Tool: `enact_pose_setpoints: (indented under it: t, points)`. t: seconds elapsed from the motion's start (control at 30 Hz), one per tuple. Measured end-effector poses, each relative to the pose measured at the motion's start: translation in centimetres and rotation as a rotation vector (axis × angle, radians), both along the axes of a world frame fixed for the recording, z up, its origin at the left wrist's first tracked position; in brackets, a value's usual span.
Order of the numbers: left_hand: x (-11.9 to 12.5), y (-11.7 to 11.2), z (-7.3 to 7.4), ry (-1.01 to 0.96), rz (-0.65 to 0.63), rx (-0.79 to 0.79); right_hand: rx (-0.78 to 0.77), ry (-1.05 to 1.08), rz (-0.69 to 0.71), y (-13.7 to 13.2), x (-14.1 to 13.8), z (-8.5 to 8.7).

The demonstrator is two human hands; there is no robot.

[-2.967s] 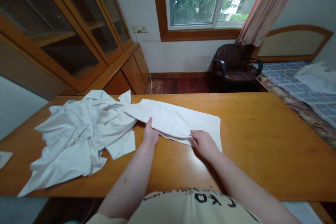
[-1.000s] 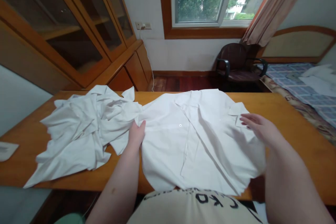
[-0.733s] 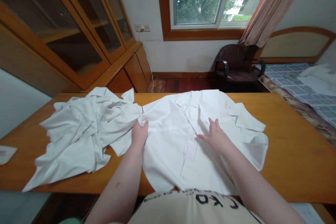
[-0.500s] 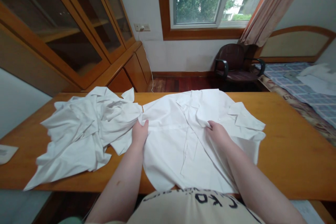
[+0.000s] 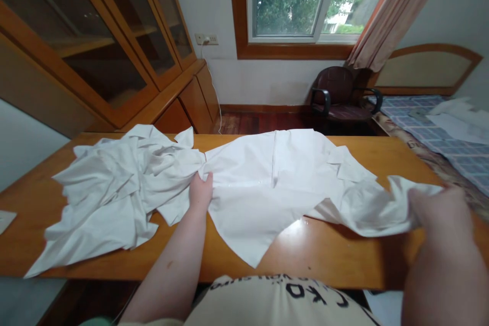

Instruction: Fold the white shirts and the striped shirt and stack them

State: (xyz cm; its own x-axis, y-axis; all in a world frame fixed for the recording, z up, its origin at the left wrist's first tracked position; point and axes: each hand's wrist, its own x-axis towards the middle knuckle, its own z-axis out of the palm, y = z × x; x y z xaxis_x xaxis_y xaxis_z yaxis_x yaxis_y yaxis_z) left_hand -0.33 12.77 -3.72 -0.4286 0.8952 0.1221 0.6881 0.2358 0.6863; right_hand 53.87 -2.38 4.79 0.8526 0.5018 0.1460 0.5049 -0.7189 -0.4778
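A white shirt point(image 5: 267, 178) lies spread on the wooden table point(image 5: 382, 260) in front of me. My left hand point(image 5: 200, 191) rests on the shirt's left edge, fingers closed on the cloth where it meets a crumpled pile of white garments point(image 5: 114, 188). My right hand point(image 5: 439, 211) is raised at the right, close to the camera and blurred, gripping a bunched part of the shirt and holding it stretched out to the right above the table.
A glass-fronted wooden cabinet point(image 5: 95, 46) stands at the left. Behind the table are a window point(image 5: 294, 0), a dark armchair point(image 5: 336, 97) and a bed with a checked cover point(image 5: 451, 137). A small pale object point(image 5: 5, 219) lies at the table's left edge.
My right hand left the middle of the shirt and pulled one side of it far to the right, opening the front. The left hand stayed on the left edge.
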Motion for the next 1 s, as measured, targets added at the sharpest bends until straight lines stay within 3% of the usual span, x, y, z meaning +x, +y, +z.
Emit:
enact_pose_setpoints:
  t: [0.07, 0.13, 0.23, 0.3, 0.37, 0.47, 0.63, 0.7, 0.8, 0.9, 1.0]
  points:
    - [0.0, -0.1, 0.0, 0.011, -0.011, 0.002, -0.111, -0.107, 0.147, 2.0, -3.8, -1.5]
    - [0.0, -0.1, 0.0, 0.027, -0.022, -0.002, -0.185, -0.162, 0.477, 4.1, -7.7, -2.8]
    - [0.0, -0.2, -0.2, 0.049, -0.044, 0.001, -0.275, -0.017, 0.920, 6.4, -12.9, -4.1]
    - [-0.1, -0.3, -0.3, 0.058, -0.057, 0.015, -0.334, 0.048, 1.053, 7.2, -15.6, -4.6]
    - [-0.1, -0.2, -0.5, 0.060, -0.059, 0.022, -0.331, 0.055, 1.079, 7.8, -17.6, -5.0]
    - [-0.1, -0.2, -0.6, 0.056, -0.052, 0.009, -0.201, 0.149, 1.057, 8.3, -18.9, -5.5]
    - [-0.1, -0.1, -0.4, 0.060, -0.049, -0.016, 0.088, 0.447, 0.676, 9.0, -17.4, -6.0]
    - [-0.1, 0.0, -0.4, 0.060, -0.046, -0.030, 0.108, 0.433, 0.604, 9.1, -17.1, -6.3]
    - [-0.1, -0.1, -0.3, 0.061, -0.044, -0.027, 0.040, 0.489, 0.654, 9.0, -18.2, -6.2]
    - [0.0, -0.1, -0.2, 0.059, -0.038, -0.021, 0.092, 0.577, 0.793, 8.8, -19.0, -4.2]
    - [0.0, -0.1, -0.1, 0.056, -0.039, -0.019, 0.491, 0.584, 0.828, 8.1, -16.1, 0.4]
